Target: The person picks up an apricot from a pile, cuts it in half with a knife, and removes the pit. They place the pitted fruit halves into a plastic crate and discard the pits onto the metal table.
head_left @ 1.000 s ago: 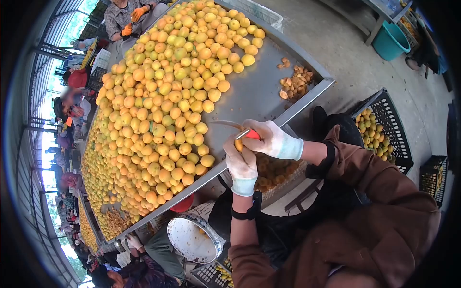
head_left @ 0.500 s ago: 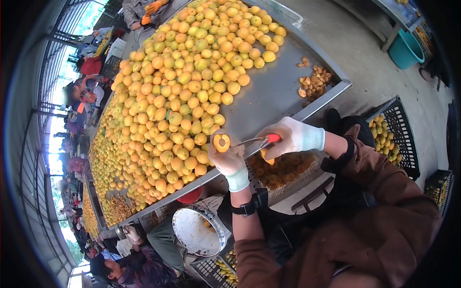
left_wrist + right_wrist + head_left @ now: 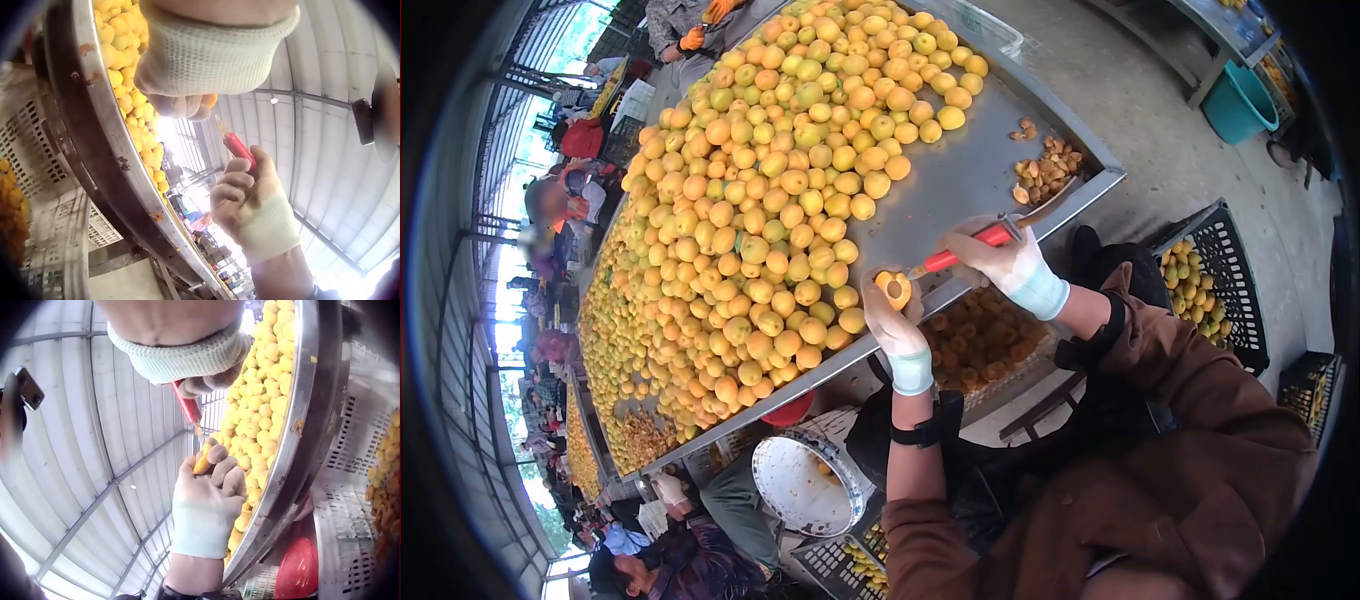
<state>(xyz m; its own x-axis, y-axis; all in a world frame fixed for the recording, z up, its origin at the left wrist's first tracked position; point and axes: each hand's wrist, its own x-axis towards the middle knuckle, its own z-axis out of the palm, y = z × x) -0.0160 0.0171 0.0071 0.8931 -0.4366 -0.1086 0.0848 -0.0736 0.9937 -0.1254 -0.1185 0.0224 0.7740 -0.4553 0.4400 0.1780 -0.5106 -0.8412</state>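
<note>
My gloved left hand point(image 3: 892, 318) holds an apricot half point(image 3: 893, 289) by its edges, cut face up, over the table's near edge. The orange half point(image 3: 202, 464) also shows between thumb and fingers in the right wrist view. In my gloved right hand point(image 3: 1007, 262) is a red-handled knife point(image 3: 941, 261), gripped with the handle pointing left. A small pale tip at the handle's end is right at the apricot half. The curved blade is mostly hidden behind the right hand. From the left wrist view, the red handle point(image 3: 237, 149) slants up toward the left hand.
Whole apricots point(image 3: 740, 230) heap across the metal table point(image 3: 935, 205). Brown pits point(image 3: 1048, 172) lie in its right corner. Under the edge stands a crate of apricot halves point(image 3: 980, 345); a white bucket point(image 3: 805, 485) is beside it. Black crates point(image 3: 1235, 290) stand at right. Other people sit around.
The hands were together with the curved blade out, then parted, a half in each. Now the right hand has turned the knife, handle end toward the left hand's half; its own half has gone.
</note>
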